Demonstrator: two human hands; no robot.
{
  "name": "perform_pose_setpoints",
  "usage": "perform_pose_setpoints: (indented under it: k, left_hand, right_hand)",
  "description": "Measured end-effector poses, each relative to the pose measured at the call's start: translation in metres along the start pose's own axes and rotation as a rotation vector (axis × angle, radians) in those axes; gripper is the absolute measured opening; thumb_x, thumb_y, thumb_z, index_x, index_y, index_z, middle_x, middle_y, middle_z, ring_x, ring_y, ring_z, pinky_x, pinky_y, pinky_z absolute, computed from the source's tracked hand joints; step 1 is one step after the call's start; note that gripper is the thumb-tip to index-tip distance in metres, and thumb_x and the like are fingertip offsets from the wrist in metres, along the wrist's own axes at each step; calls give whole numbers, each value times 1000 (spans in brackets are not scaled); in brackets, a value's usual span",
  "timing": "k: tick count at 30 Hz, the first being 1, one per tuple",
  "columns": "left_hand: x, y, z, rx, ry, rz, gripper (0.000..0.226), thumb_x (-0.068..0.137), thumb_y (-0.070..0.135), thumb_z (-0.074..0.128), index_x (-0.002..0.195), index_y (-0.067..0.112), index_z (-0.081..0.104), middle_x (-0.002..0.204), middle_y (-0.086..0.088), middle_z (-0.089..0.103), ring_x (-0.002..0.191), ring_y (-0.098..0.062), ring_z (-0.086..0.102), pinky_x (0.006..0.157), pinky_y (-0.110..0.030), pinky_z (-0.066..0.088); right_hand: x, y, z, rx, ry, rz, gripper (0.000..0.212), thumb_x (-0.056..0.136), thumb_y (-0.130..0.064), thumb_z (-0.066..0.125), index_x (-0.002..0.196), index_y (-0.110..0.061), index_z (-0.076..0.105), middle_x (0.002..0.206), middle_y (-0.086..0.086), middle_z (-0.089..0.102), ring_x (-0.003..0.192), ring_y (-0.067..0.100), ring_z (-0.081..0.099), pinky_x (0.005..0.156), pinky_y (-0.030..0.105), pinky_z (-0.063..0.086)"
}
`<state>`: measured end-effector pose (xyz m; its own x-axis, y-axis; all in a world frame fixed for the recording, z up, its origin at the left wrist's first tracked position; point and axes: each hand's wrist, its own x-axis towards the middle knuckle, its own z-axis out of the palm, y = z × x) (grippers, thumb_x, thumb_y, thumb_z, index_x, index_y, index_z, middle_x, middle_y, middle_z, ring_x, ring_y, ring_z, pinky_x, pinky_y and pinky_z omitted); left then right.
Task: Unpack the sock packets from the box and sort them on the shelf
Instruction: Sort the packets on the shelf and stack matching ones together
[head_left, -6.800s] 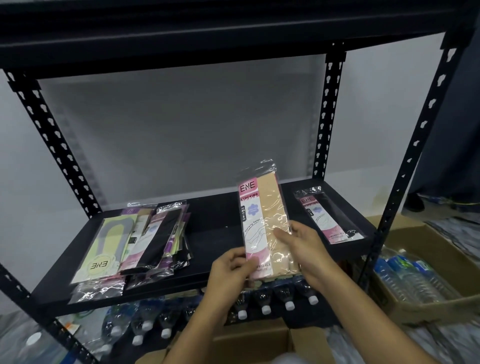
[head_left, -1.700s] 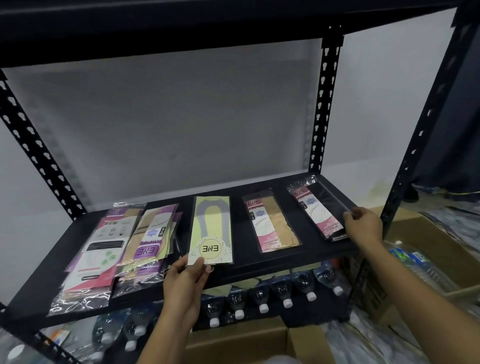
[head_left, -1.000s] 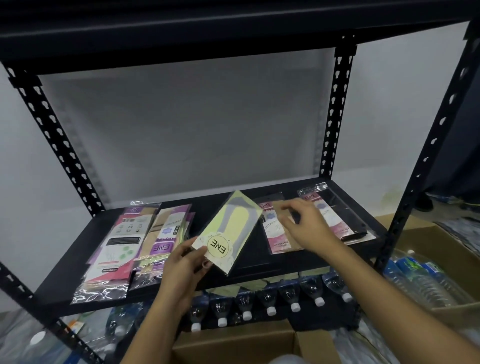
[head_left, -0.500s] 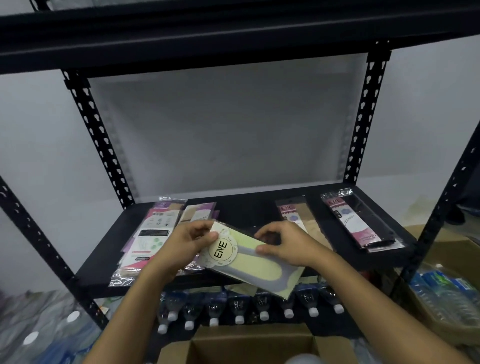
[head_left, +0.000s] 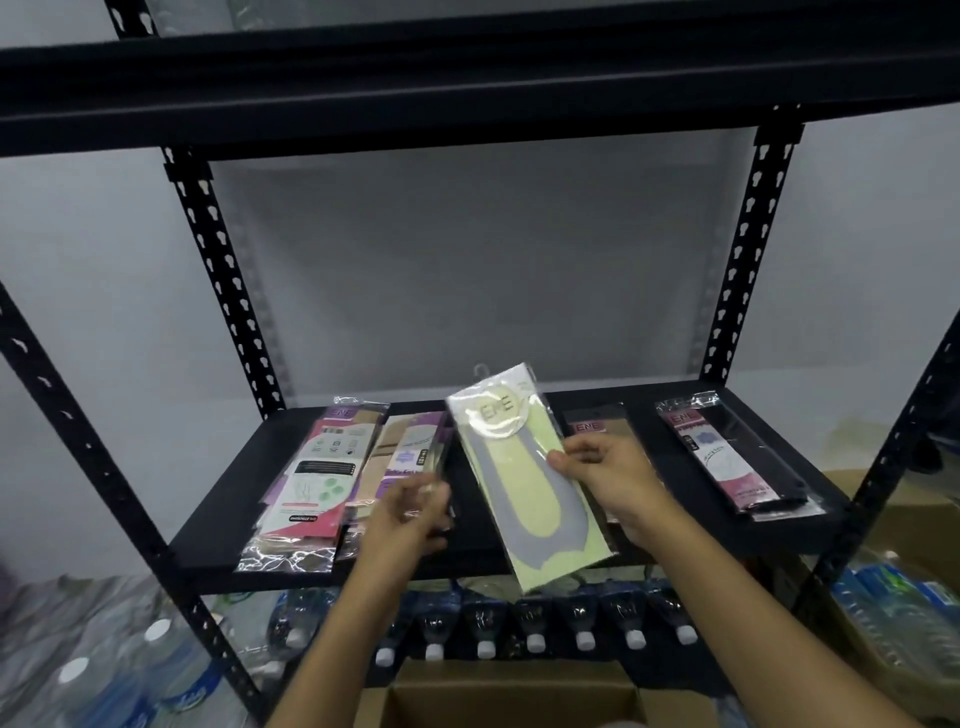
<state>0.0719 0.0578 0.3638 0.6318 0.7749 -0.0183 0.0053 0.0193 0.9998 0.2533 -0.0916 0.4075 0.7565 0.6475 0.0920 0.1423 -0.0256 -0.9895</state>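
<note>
Box (head_left: 511, 699) at bottom edge, flaps open; contents not visible. Shelf (head_left: 675, 535) carries a packet pile (head_left: 317, 483) at left, a pink-black packet (head_left: 737, 462) at right. Right hand (head_left: 613, 478) pinches the yellow packet (head_left: 524, 478), upright above shelf centre. Left hand (head_left: 415, 512) blurred, fingers curled, beside it; grip unclear.

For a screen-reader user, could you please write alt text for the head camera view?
A right hand holds a yellow sock packet upright above a black shelf; the blurred left hand hovers beside it. More sock packets lie on the shelf.
</note>
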Motion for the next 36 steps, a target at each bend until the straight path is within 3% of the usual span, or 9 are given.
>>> perform_pose_setpoints:
  k: [4, 8, 12, 17, 23, 28, 30, 33, 36]
  left_hand:
    - [-16, -24, 24, -71, -231, -179, 26, 90, 21, 70, 113, 10, 66, 109, -16, 72, 97, -32, 71, 81, -43, 60]
    - [-20, -39, 38, -132, -210, -181, 23, 88, 10, 71, 109, 4, 67, 104, -15, 75, 103, -35, 69, 90, -50, 57]
    - [-15, -41, 34, -164, -152, -179, 22, 87, 7, 71, 108, 4, 67, 105, -15, 75, 100, -34, 71, 87, -47, 58]
    - [-4, -42, 24, -150, -111, -187, 39, 84, 11, 74, 120, 4, 62, 116, -16, 70, 103, -34, 69, 71, -36, 59]
    - [-1, -33, 32, -109, -121, -132, 13, 91, 7, 66, 102, 11, 71, 99, -9, 76, 94, -26, 71, 74, -33, 58]
    - [30, -34, 47, 120, 38, -45, 22, 85, 16, 75, 107, 14, 69, 88, -6, 74, 88, -24, 72, 79, -42, 61]
    - [44, -32, 53, 261, 82, 20, 26, 84, 21, 76, 107, 13, 68, 81, -1, 71, 77, -17, 70, 70, -34, 58]
    - [60, -29, 62, 427, 107, 75, 23, 87, 23, 73, 106, 14, 64, 76, 8, 62, 68, -3, 59, 56, -15, 40]
    - [73, -30, 68, 585, 131, 57, 28, 88, 27, 71, 108, 9, 65, 82, 5, 63, 75, -10, 60, 64, -22, 45]
  right_hand:
    - [0, 14, 10, 149, 51, 66, 5, 84, -9, 70, 82, -5, 68, 83, 7, 71, 77, 16, 66, 63, 14, 50]
    - [-4, 29, 16, 177, 60, 113, 13, 85, -17, 70, 91, -6, 70, 92, 7, 74, 86, 18, 68, 71, 21, 50]
    - [-11, 39, 10, 127, 6, 178, 21, 83, -19, 72, 103, -11, 70, 98, 4, 73, 93, 18, 68, 83, 32, 55]
    - [-28, 54, 3, 10, -56, 254, 15, 82, -8, 72, 95, -13, 70, 88, 5, 70, 77, 15, 65, 61, 24, 51]
    - [-25, 55, 5, 14, 4, 214, 11, 82, -4, 71, 90, -12, 70, 81, 6, 68, 67, 13, 61, 60, 24, 50]
    - [-6, 54, 6, 4, 63, 208, 10, 84, -4, 68, 94, -9, 70, 79, 6, 67, 64, 12, 60, 57, 20, 50]
    - [5, 55, 8, -17, 89, 222, 10, 85, -4, 67, 93, -7, 70, 76, 5, 65, 62, 11, 58, 55, 19, 49]
    - [26, 56, 9, -51, 111, 240, 8, 85, -2, 65, 91, -7, 69, 73, 4, 65, 61, 11, 57, 55, 21, 49]
    - [46, 65, 12, -139, 123, 239, 10, 83, -2, 65, 80, -11, 69, 75, 5, 66, 67, 15, 59, 61, 26, 48]
